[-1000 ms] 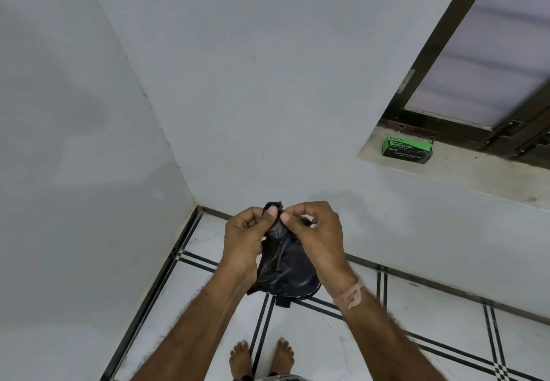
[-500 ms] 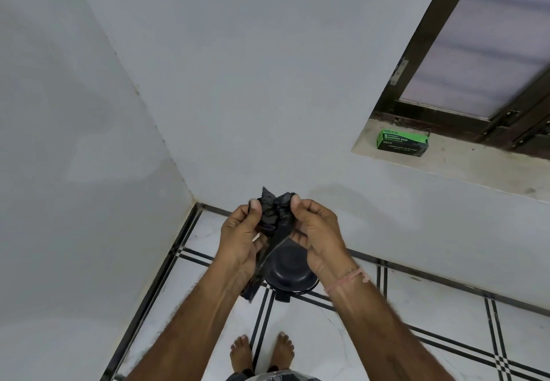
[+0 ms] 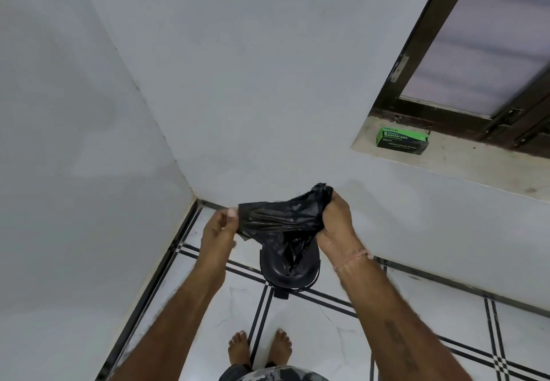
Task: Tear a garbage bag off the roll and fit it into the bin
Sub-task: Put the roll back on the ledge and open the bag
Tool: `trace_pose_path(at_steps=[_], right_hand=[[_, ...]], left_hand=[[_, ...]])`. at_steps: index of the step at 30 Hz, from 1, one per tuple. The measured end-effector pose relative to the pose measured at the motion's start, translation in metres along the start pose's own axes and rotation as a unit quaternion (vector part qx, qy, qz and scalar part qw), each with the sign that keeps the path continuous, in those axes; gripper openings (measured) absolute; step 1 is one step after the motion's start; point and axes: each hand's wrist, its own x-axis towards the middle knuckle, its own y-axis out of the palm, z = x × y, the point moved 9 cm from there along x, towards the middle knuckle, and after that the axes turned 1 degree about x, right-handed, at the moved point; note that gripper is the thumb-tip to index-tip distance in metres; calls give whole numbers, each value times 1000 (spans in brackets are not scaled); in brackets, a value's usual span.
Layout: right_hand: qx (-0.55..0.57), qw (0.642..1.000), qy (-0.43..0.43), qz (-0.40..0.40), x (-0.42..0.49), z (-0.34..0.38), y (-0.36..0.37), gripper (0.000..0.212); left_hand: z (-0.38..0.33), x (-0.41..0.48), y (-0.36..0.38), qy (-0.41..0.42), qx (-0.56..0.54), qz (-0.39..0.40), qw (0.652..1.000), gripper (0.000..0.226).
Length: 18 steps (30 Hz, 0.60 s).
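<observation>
A black garbage bag [image 3: 282,220] is stretched between my two hands above a small black bin [image 3: 290,273] on the tiled floor. My left hand [image 3: 218,229] pinches the bag's left edge. My right hand [image 3: 336,223] grips the bunched right edge, with a crumpled tuft sticking up above the fingers. The bag's lower part hangs down toward the bin's opening and hides part of its rim. A green box of garbage bags [image 3: 403,140] lies on the window sill at the upper right.
The bin stands near a room corner, with white walls to the left and behind. A dark-framed window [image 3: 476,53] sits above the sill [image 3: 476,166]. My bare feet [image 3: 259,351] stand on the white floor just in front of the bin.
My hands have pulled apart sideways, spreading the bunched bag out wide. The right hand has shifted right, and the bin underneath shows more.
</observation>
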Motion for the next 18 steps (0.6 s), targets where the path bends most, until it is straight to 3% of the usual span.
trace_pose_path(at_steps=[2, 5, 10, 13, 18], right_hand=[[-22, 999, -8, 48, -1, 4, 8, 37], [-84, 992, -25, 88, -3, 12, 19, 31], [-154, 979, -80, 107, -2, 25, 22, 34], [-157, 976, -102, 115, -3, 24, 23, 33], [-177, 974, -108, 94, 0, 13, 22, 27]], left_hand=[[-24, -7, 11, 53, 39, 36, 997, 46], [-48, -15, 57, 90, 116, 187, 971, 54], [-63, -24, 91, 99, 117, 265, 952, 30], [-62, -29, 95, 70, 61, 259, 961, 42], [-46, -19, 93, 6, -39, 188, 981, 32]])
